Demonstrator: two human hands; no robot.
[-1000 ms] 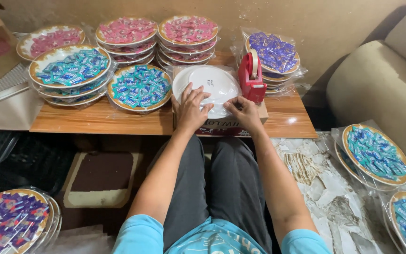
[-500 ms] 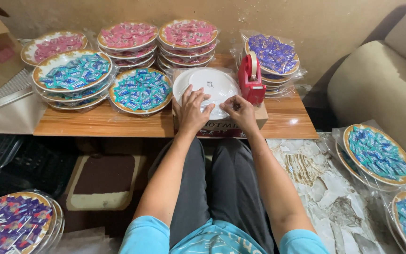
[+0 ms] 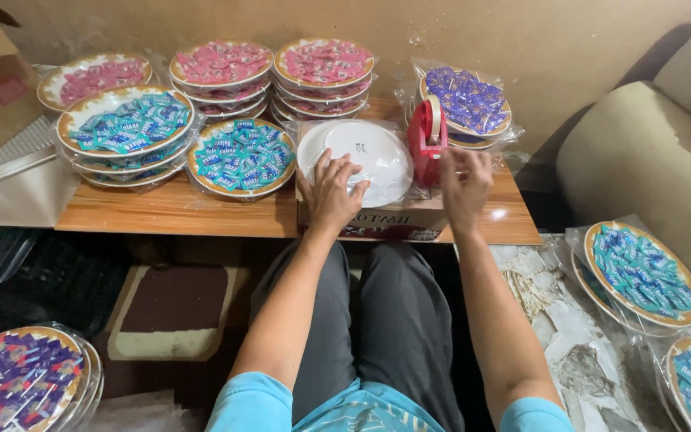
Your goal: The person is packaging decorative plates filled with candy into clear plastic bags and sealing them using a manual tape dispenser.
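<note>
Low wooden table [image 3: 169, 214] against a tan wall, crowded with wrapped plates of sweets: pink stacks [image 3: 221, 68] at the back, blue ones [image 3: 125, 124] to the left, purple [image 3: 465, 100] at the right. Near the front edge, on a cardboard box [image 3: 393, 220], an upturned white plate [image 3: 369, 156]: round, glossy, film-wrapped, probably light, stiff and slippery, best held by the rim. Left hand [image 3: 331, 190] spread flat on it, pressing. Right hand [image 3: 464, 180] at the red tape dispenser [image 3: 425, 138], fingers loosely curled; hold unclear.
</note>
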